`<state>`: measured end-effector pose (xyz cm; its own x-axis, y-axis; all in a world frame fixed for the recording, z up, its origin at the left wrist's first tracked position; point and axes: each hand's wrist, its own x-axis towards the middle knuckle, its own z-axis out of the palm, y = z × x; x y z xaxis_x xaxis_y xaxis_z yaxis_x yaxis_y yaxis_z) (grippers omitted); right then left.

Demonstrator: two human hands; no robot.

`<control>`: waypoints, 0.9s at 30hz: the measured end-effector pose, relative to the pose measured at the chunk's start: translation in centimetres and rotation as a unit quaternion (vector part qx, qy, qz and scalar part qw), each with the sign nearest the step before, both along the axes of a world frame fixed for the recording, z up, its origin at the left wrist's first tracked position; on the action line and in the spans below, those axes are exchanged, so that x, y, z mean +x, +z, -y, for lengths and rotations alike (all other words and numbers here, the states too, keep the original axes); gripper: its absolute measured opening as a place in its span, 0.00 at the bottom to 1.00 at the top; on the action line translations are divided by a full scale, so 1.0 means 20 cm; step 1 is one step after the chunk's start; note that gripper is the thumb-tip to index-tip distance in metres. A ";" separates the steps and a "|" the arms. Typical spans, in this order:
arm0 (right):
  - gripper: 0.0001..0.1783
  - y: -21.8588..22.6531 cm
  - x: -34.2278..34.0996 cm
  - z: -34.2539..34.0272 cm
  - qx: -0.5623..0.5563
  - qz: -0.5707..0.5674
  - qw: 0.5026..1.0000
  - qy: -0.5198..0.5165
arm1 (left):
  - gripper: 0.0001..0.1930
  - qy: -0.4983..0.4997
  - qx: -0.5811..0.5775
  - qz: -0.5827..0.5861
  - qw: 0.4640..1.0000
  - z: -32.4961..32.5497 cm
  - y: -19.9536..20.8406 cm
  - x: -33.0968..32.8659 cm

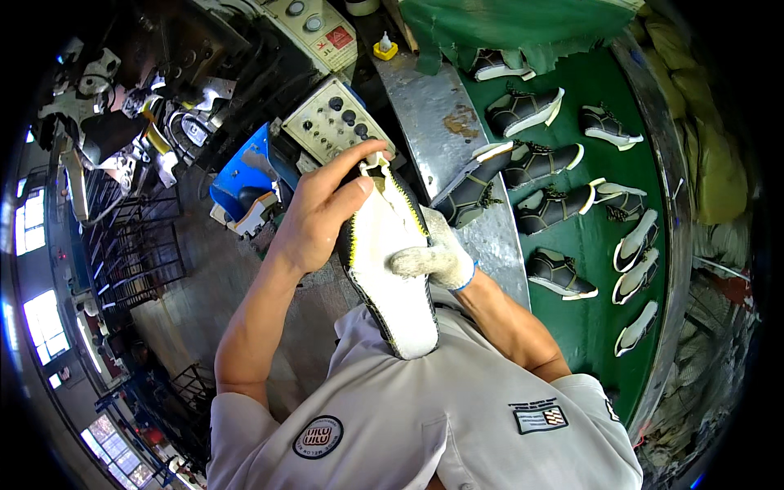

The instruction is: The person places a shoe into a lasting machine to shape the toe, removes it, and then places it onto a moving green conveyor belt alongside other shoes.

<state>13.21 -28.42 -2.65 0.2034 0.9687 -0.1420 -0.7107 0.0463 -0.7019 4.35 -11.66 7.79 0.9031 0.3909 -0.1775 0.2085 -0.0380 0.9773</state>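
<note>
Shoe upper (392, 294), white underside up, between shirt (384, 416) and control panel (325, 121). Long axis points panelward, yellow-stitched end nearest it. Left hand (317, 206) grips that end, gloved right hand (437, 255) its side. Blue bin (243, 170) left of panel; can't make out contents from here.

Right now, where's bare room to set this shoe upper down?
Metal ledge: bare far stretch between control box and green surface. Green surface: bare patch between right sleeve and the shoes there. Crowded: the middle of both, with shoes spread over the green and one lying across the ledge.
</note>
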 end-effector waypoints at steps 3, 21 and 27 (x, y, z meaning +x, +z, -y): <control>0.52 0.04 0.01 0.02 -0.014 0.027 0.999 -0.017 | 0.22 0.018 0.130 -0.044 0.990 0.06 0.02 0.00; 0.56 0.19 0.07 0.04 -0.051 0.083 0.994 -0.057 | 0.15 0.044 0.109 -0.064 0.991 0.05 -0.01 0.14; 0.55 0.14 0.07 0.01 -0.059 0.101 0.990 -0.077 | 0.15 0.060 0.317 -0.034 0.946 0.08 -0.01 0.17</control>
<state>14.63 -28.59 0.08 0.3830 0.9032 -0.1938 -0.5454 0.0518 -0.8366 7.73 -13.22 7.58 0.8402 0.5376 0.0704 0.3107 -0.5838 0.7501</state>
